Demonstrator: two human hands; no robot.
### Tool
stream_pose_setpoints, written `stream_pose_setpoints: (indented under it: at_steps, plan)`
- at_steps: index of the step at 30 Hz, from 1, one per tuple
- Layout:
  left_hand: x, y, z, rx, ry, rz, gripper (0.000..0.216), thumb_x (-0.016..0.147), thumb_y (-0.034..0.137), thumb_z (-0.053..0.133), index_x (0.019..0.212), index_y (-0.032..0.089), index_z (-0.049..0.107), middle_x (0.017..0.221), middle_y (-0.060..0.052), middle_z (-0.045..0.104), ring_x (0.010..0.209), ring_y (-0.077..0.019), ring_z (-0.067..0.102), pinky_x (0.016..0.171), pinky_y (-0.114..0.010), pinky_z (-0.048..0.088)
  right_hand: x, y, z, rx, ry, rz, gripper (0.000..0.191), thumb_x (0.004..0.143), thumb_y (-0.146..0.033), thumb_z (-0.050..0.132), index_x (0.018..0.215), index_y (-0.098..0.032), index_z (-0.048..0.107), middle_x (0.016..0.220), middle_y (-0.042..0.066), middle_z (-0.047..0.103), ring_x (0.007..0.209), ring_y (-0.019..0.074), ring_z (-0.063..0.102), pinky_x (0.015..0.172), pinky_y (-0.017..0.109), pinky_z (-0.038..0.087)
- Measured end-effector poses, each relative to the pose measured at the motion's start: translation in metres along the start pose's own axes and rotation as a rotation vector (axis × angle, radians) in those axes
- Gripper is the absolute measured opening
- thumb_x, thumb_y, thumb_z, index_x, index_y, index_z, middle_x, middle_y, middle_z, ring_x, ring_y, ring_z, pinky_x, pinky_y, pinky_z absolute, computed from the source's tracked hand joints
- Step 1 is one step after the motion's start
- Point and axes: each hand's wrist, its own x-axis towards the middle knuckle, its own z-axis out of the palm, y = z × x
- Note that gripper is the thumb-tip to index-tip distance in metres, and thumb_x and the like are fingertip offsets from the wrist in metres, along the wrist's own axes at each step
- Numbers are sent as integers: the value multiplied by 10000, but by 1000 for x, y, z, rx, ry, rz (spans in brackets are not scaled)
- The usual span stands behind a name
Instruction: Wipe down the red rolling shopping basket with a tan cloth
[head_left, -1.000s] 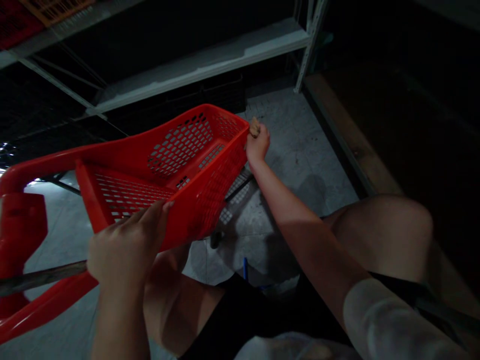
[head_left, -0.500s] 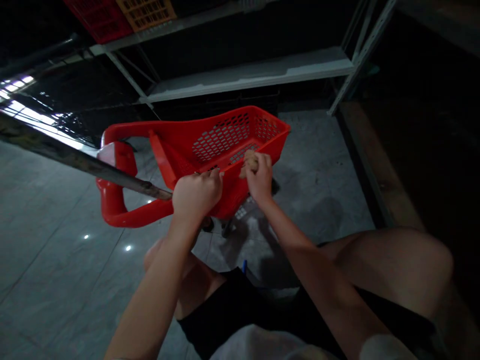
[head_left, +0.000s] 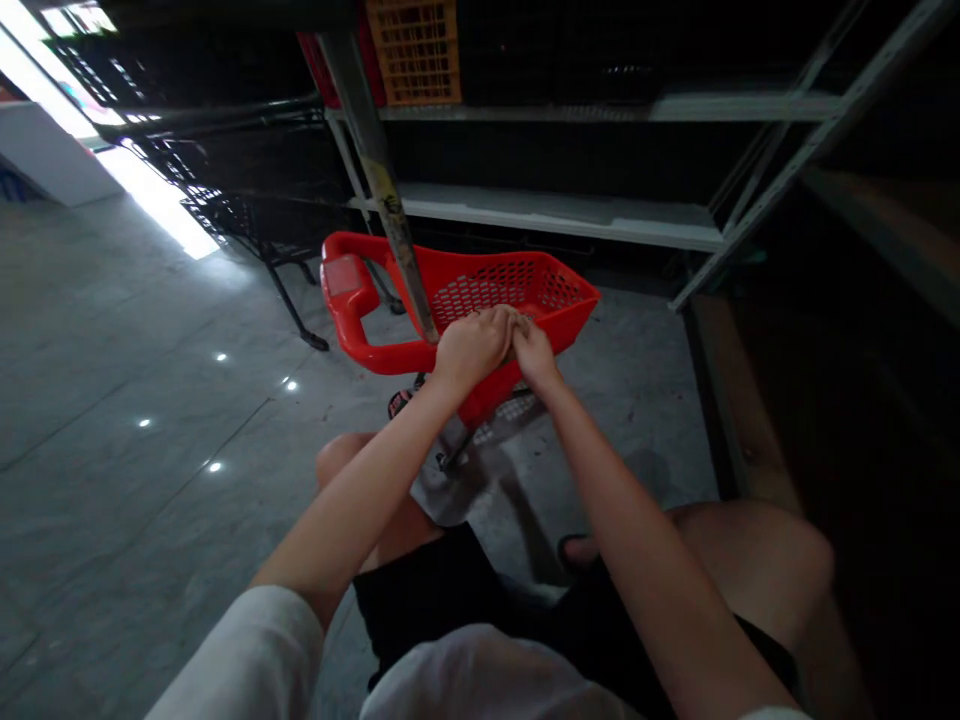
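Note:
My left hand (head_left: 474,345) is a closed fist at the lower end of a long grey pole (head_left: 397,225) with a worn yellow patch. The pole slants up toward the shelf and passes in front of the cart's handle. My right hand (head_left: 534,355) is closed and pressed against the left fist's fingers. A tan, crumpled-looking lump (head_left: 517,320) shows slightly between the hands; its kind cannot be made out. Both hands are over the near rim of a red plastic shopping cart (head_left: 574,325), whose perforated basket is partly hidden.
Behind the cart stands a white metal shelf rack (head_left: 637,228) with an orange crate (head_left: 414,50) on it. A black metal stand (head_left: 289,305) is left of the cart. A wooden edge (head_left: 750,430) runs along the right. My bent knees flank the grey floor (head_left: 225,560).
The view has swung left, showing more floor there. My hands have come together, covering most of the tan lump. The pole now points more steeply upward.

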Motion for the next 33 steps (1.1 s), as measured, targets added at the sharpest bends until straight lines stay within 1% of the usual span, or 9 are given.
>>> stream_pose_setpoints:
  at_steps: [3,6,13,16,19,22,25,30,33]
  plan:
    - [-22,-4,-1,-169,131,143,498,1057,236,434,1527,77,478,1568,-224,543,1480,-278,521,1209,-435,467,2,-20,-5,189,-125,69,382,947,-400,464,1193,-209,685,1169,94,769,1167,227,689,1054,391,532]
    - [-49,-11,1,-170,150,217,658,1010,185,496,1625,38,316,1721,-226,306,1627,-317,259,1318,-490,330,-5,-44,-9,348,-354,125,427,971,-408,405,1232,-211,679,1184,99,770,1149,213,699,1040,385,546]
    - [-82,-33,-24,-44,273,236,542,1090,128,352,1622,215,414,1606,-111,538,1519,-243,481,1232,-420,475,-16,-86,-12,191,-752,134,513,1034,-367,292,1262,-213,725,1127,82,786,1070,215,719,994,424,582]
    - [-102,-52,-37,60,358,212,519,1090,163,448,1602,244,455,1543,-89,610,1417,-242,587,1160,-413,524,-1,-86,-6,-118,-696,-83,476,1051,-438,362,1222,-243,761,1242,73,773,1159,233,695,1096,455,522]
    - [-130,-70,-43,203,466,-38,422,1082,258,531,1490,345,593,1460,-36,683,1279,-274,662,1057,-478,539,12,-71,4,-374,-477,-175,501,1070,-479,369,1209,-219,774,1393,119,707,1357,303,572,1212,557,365]
    - [-145,-75,-36,232,598,-282,336,1083,322,526,1383,334,675,1443,-44,691,1295,-292,627,1068,-531,494,16,-46,12,-723,-409,-209,498,1086,-408,344,1270,-196,755,1379,158,714,1328,340,587,1140,538,403]
    - [-137,-62,-10,150,653,-364,315,1073,351,487,1241,288,746,1406,-87,685,1333,-299,576,1136,-539,460,13,-28,13,-1015,-462,-291,523,1091,-293,279,1453,-202,646,1351,160,733,1232,328,667,1031,464,462]
    - [-117,-45,53,40,461,-495,288,1004,505,607,1055,303,806,1114,-133,728,1170,-337,614,1084,-581,492,6,-21,4,-1131,-514,-367,561,1063,-223,291,1575,-263,518,1404,144,708,1187,349,685,964,463,476]
    - [-124,-53,70,-35,355,-472,277,1039,479,564,1039,347,808,965,-102,722,1065,-307,633,1042,-565,515,-5,-25,-4,-1168,-541,-414,591,1036,-172,322,1596,-266,485,1369,154,724,1121,331,698,940,453,483]
